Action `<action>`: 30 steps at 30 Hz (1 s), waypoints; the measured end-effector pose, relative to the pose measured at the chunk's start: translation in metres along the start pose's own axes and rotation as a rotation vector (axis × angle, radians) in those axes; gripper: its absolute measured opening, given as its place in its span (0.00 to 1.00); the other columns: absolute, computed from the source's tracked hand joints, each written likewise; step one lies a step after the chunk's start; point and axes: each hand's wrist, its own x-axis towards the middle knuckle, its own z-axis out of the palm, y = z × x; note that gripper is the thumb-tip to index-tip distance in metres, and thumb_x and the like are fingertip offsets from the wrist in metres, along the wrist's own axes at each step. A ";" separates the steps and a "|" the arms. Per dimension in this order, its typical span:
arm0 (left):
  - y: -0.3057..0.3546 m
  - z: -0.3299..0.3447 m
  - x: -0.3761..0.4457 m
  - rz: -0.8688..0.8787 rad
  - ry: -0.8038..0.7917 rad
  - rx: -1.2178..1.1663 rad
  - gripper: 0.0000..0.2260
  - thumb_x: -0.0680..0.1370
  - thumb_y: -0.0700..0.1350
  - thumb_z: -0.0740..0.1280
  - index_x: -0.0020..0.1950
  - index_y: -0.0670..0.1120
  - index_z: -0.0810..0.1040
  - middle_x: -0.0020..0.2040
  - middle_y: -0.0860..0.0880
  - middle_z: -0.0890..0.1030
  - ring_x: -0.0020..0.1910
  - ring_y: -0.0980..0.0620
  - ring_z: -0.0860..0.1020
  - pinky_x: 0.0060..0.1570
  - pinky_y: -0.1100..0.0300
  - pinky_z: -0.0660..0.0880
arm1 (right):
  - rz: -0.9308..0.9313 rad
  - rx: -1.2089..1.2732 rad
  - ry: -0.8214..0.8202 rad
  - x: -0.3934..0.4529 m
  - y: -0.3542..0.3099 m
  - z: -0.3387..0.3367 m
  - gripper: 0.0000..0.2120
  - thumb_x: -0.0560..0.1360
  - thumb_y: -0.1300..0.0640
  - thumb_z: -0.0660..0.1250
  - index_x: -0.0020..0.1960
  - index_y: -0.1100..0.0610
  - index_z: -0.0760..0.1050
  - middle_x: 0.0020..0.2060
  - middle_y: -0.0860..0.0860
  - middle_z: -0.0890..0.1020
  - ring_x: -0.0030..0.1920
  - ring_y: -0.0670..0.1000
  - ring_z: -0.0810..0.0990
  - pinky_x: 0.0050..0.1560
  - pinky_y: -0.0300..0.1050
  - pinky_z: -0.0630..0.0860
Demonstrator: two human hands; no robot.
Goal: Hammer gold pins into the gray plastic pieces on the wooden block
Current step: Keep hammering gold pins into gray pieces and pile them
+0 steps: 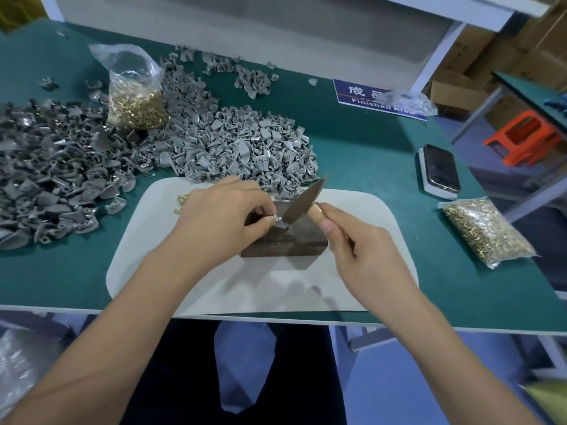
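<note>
A dark wooden block (288, 240) sits on a white mat (214, 286) near the table's front edge. My left hand (221, 216) pinches a small gray plastic piece (280, 223) on top of the block. My right hand (362, 250) grips the handle of a small hammer (302, 199), whose blurred flat metal head comes down onto the piece. A few loose gold pins (181, 201) lie on the mat just left of my left hand. Whether a pin is in the piece is hidden by the hammer head and my fingers.
Large heaps of gray plastic pieces (233, 148) cover the green table behind and left of the mat. An open bag of gold pins (138, 99) stands among them; another bag (487, 231) lies at right. A phone (440, 171) and a blue sign (368, 95) lie at right.
</note>
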 end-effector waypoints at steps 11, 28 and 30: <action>-0.007 -0.004 0.006 0.055 -0.065 0.049 0.07 0.77 0.60 0.67 0.48 0.60 0.81 0.45 0.61 0.79 0.51 0.57 0.76 0.37 0.58 0.73 | -0.016 -0.013 0.078 0.002 -0.001 -0.001 0.15 0.85 0.42 0.56 0.68 0.37 0.73 0.53 0.38 0.84 0.51 0.49 0.83 0.52 0.49 0.80; -0.006 -0.006 0.009 -0.026 -0.107 0.023 0.04 0.77 0.59 0.70 0.47 0.61 0.82 0.44 0.62 0.79 0.52 0.58 0.75 0.39 0.58 0.70 | 0.468 -0.547 0.057 0.013 0.023 -0.002 0.15 0.84 0.52 0.57 0.68 0.42 0.72 0.45 0.52 0.73 0.42 0.61 0.73 0.42 0.49 0.65; -0.004 -0.006 0.009 -0.040 -0.119 0.010 0.04 0.77 0.59 0.70 0.47 0.62 0.82 0.44 0.62 0.79 0.52 0.57 0.75 0.40 0.57 0.69 | 0.503 -0.588 0.020 0.012 0.020 0.006 0.17 0.84 0.54 0.57 0.71 0.44 0.72 0.49 0.55 0.74 0.51 0.62 0.75 0.46 0.51 0.66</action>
